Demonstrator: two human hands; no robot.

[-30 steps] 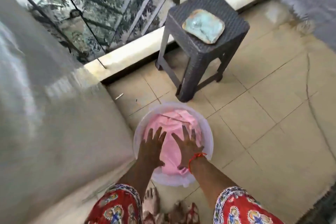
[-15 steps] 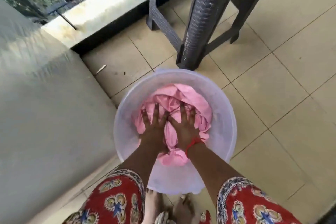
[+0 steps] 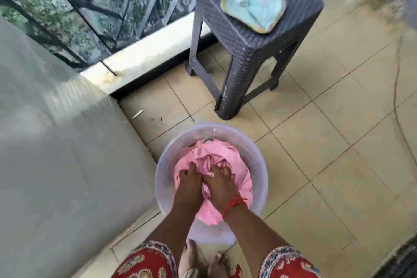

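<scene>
A person's left hand (image 3: 188, 179) and right hand (image 3: 220, 184), side by side, clutch bunched folds of a pink cloth (image 3: 238, 172) with curled fingers; the cloth fills a clear basin (image 3: 259, 163) on the tiled floor (image 3: 316, 153). A dark stool (image 3: 243, 52) bearing a blue dish (image 3: 253, 4) stands at 1 o'clock of the basin

the pink cloth (image 3: 235, 166) is wet-looking and crumpled, bunched into folds and ridges at its middle and smoother toward its right side. it fills most of the basin (image 3: 257, 160), with its near edge draped up over the basin's near wall. the basin is round, translucent white plastic, standing upright on the tiled floor, its far inner wall bare above the cloth.
</scene>
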